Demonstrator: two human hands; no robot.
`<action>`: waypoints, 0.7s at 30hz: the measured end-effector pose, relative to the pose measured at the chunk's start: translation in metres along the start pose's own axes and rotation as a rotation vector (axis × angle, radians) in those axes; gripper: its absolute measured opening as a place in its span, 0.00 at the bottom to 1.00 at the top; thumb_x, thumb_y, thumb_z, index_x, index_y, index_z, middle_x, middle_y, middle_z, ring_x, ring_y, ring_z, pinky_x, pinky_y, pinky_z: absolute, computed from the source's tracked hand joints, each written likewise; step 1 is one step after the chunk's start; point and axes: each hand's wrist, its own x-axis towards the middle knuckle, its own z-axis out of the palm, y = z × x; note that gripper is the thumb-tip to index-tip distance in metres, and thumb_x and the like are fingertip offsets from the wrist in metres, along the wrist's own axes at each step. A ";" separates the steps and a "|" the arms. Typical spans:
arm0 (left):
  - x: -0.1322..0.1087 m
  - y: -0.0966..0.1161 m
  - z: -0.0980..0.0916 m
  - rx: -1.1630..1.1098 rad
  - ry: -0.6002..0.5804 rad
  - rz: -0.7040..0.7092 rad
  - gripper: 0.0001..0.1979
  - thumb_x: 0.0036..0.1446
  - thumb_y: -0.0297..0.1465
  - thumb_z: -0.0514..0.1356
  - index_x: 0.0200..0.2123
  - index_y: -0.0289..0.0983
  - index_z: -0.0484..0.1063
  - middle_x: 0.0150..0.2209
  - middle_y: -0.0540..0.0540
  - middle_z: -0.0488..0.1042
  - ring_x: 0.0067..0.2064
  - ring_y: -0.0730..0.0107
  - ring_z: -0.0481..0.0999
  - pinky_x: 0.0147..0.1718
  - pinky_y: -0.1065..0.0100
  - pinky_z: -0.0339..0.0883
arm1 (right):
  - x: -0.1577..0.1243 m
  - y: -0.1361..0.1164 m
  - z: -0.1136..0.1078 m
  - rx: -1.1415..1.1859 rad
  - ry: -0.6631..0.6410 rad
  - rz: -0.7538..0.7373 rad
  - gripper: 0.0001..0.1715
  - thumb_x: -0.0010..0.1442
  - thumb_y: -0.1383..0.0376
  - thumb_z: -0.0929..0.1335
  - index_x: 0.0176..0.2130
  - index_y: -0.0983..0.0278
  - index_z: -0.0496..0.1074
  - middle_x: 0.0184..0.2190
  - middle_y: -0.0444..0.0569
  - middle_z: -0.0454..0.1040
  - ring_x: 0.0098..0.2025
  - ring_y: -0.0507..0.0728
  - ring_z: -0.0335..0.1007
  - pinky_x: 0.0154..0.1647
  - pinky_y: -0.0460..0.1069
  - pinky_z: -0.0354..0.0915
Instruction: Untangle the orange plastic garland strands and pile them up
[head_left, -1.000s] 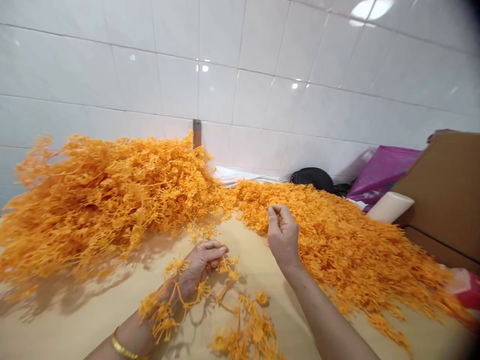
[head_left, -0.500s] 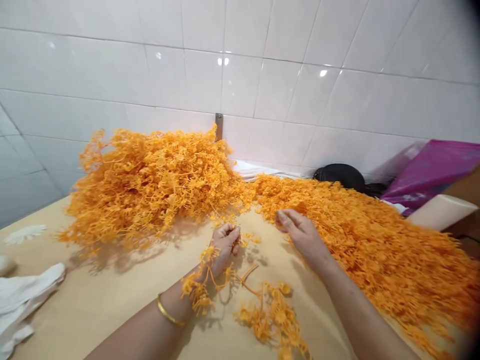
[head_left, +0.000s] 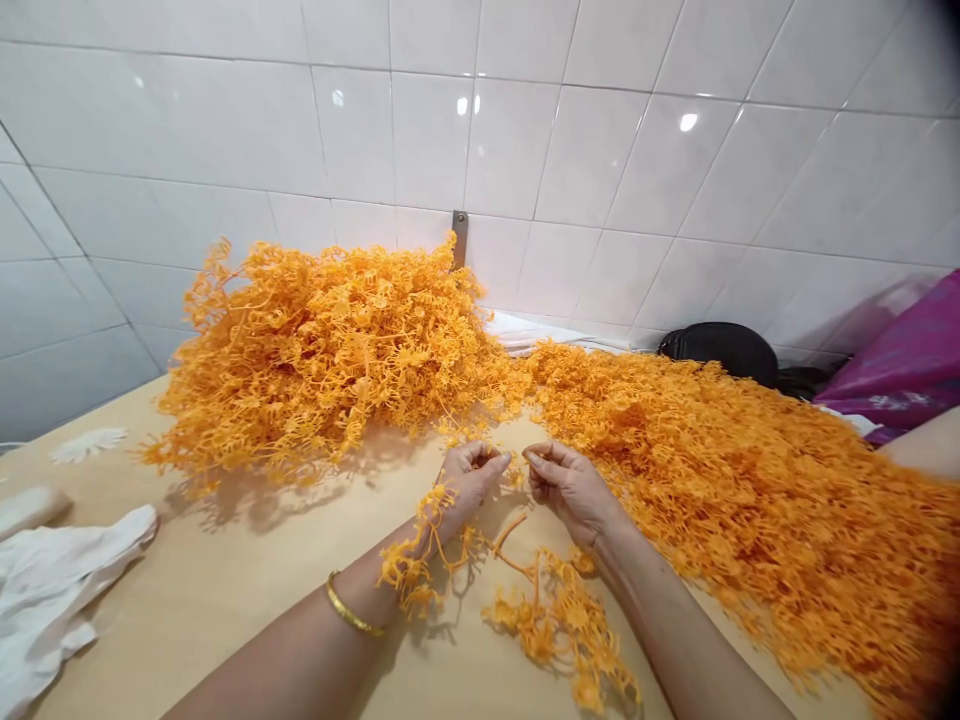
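My left hand (head_left: pixel 469 488) is closed on an orange plastic flower sprig (head_left: pixel 416 565), whose branches droop over my wrist beside a gold bangle (head_left: pixel 352 608). Small orange tips show just past those fingers. Close on its right, my right hand (head_left: pixel 576 492) is pinched, thumb against forefinger; whatever lies in the pinch is too small to make out. Below both hands another orange plastic sprig (head_left: pixel 559 615) lies on the tan tabletop (head_left: pixel 285 570), its bare stem pointing up.
A tall heap of orange plastic sprigs (head_left: pixel 337 350) rises at back left, and a wide low heap (head_left: pixel 757 480) covers the right. White gloves (head_left: pixel 67 580) lie at left. Behind are a black round item (head_left: pixel 724 352), a purple bag (head_left: pixel 900 350) and the tiled wall (head_left: pixel 585 150).
My right hand has come left from the edge of the right heap to my left hand's fingertips. My left hand keeps its sprig. The view has shifted slightly.
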 end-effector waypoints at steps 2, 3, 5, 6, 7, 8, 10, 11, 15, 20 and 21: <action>-0.001 0.000 0.001 0.020 -0.046 -0.004 0.11 0.41 0.35 0.60 0.20 0.33 0.64 0.13 0.55 0.58 0.15 0.83 0.54 0.15 0.76 0.47 | 0.001 0.002 -0.003 0.035 0.027 -0.012 0.16 0.35 0.63 0.73 0.26 0.65 0.67 0.16 0.39 0.64 0.19 0.46 0.58 0.20 0.42 0.53; -0.001 -0.001 0.001 0.022 -0.058 -0.007 0.10 0.41 0.34 0.60 0.21 0.33 0.65 0.14 0.55 0.59 0.16 0.82 0.55 0.16 0.76 0.48 | 0.001 0.002 -0.005 0.043 0.039 -0.010 0.16 0.35 0.64 0.73 0.26 0.66 0.67 0.17 0.39 0.64 0.20 0.46 0.58 0.21 0.42 0.54; 0.000 -0.003 0.001 0.022 -0.069 -0.010 0.08 0.40 0.32 0.60 0.21 0.33 0.65 0.15 0.53 0.62 0.18 0.81 0.58 0.17 0.76 0.50 | 0.001 0.003 -0.006 0.059 0.045 -0.012 0.15 0.35 0.65 0.73 0.26 0.66 0.68 0.18 0.39 0.65 0.21 0.46 0.60 0.22 0.42 0.55; 0.001 -0.005 0.001 0.028 -0.073 -0.007 0.08 0.40 0.32 0.60 0.21 0.33 0.65 0.16 0.53 0.62 0.18 0.80 0.58 0.18 0.75 0.50 | 0.001 0.004 -0.007 0.072 0.037 -0.015 0.15 0.35 0.65 0.73 0.26 0.66 0.68 0.18 0.40 0.66 0.21 0.46 0.60 0.23 0.42 0.55; 0.001 -0.006 0.001 0.035 -0.080 0.000 0.08 0.40 0.32 0.59 0.21 0.33 0.65 0.16 0.53 0.62 0.19 0.80 0.58 0.18 0.75 0.50 | 0.000 0.004 -0.008 0.088 0.026 -0.020 0.14 0.36 0.65 0.73 0.26 0.66 0.68 0.19 0.40 0.66 0.22 0.46 0.61 0.23 0.42 0.56; 0.002 -0.007 0.001 0.046 -0.088 0.011 0.08 0.40 0.32 0.59 0.20 0.33 0.64 0.16 0.53 0.62 0.19 0.80 0.59 0.19 0.75 0.50 | 0.000 0.005 -0.009 0.107 0.014 -0.025 0.14 0.37 0.65 0.72 0.27 0.65 0.68 0.19 0.40 0.66 0.23 0.47 0.62 0.24 0.42 0.56; 0.003 -0.009 0.001 0.082 -0.104 0.034 0.10 0.42 0.34 0.59 0.19 0.33 0.64 0.17 0.52 0.62 0.19 0.79 0.58 0.19 0.74 0.50 | 0.000 0.006 -0.010 0.149 -0.001 -0.036 0.13 0.38 0.65 0.72 0.28 0.64 0.68 0.20 0.41 0.67 0.24 0.48 0.64 0.25 0.43 0.57; 0.004 -0.010 0.001 0.110 -0.116 0.048 0.11 0.42 0.35 0.58 0.19 0.33 0.63 0.16 0.53 0.61 0.19 0.79 0.58 0.19 0.74 0.50 | 0.000 0.007 -0.011 0.167 0.003 -0.043 0.13 0.39 0.64 0.72 0.28 0.64 0.68 0.21 0.41 0.68 0.24 0.48 0.64 0.25 0.43 0.58; 0.005 -0.018 0.002 0.222 -0.210 0.112 0.14 0.46 0.36 0.55 0.17 0.33 0.64 0.15 0.53 0.56 0.19 0.80 0.53 0.19 0.74 0.46 | 0.001 0.013 -0.008 0.194 0.125 -0.107 0.12 0.39 0.63 0.71 0.24 0.65 0.66 0.19 0.40 0.66 0.21 0.46 0.62 0.23 0.42 0.57; 0.004 -0.024 0.010 0.174 -0.244 0.149 0.13 0.45 0.36 0.55 0.17 0.32 0.63 0.16 0.53 0.57 0.20 0.79 0.54 0.20 0.74 0.47 | 0.007 0.020 0.009 0.258 0.353 -0.214 0.11 0.43 0.63 0.68 0.21 0.65 0.61 0.16 0.38 0.61 0.18 0.44 0.56 0.19 0.40 0.55; 0.003 -0.023 0.012 0.155 -0.240 0.153 0.13 0.45 0.36 0.56 0.17 0.32 0.63 0.16 0.53 0.57 0.21 0.79 0.55 0.20 0.74 0.47 | 0.008 0.020 0.011 0.264 0.390 -0.218 0.10 0.44 0.64 0.67 0.20 0.65 0.61 0.16 0.38 0.60 0.17 0.44 0.55 0.19 0.40 0.54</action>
